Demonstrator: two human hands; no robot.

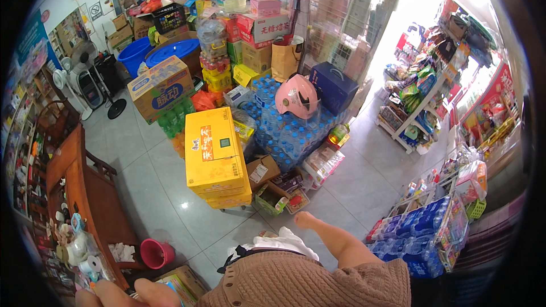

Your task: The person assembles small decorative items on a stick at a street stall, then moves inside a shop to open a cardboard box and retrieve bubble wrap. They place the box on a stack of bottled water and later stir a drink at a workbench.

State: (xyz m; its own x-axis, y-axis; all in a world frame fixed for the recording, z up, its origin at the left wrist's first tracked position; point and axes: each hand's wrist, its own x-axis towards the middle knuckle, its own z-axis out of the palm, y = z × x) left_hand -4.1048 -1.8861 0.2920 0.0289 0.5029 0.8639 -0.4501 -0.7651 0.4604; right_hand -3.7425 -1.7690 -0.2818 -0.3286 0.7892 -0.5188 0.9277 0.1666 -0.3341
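Note:
My right hand [303, 220] hangs in front of my body above the tiled floor, its fingers curled out of sight. Nothing shows sticking out of it. Nearest to it are a shallow open box [297, 201] and a green open box [271, 198] on the floor. At the bottom left edge, my left hand [128, 294] is partly cut off, with bent fingers close to the camera. Whether it holds anything is hidden. Beyond my right hand, a yellow carton [215, 149] lies on top of another yellow carton [228, 198].
A wooden desk [100, 204] stands left, with a pink bin [157, 253] beside it. Shrink-wrapped water bottles [286, 136] are piled ahead, a pink helmet [296, 96] on top. Packed bottles [409, 238] and a stocked shelf [420, 106] line the right. A pedestal fan [116, 108] stands back left.

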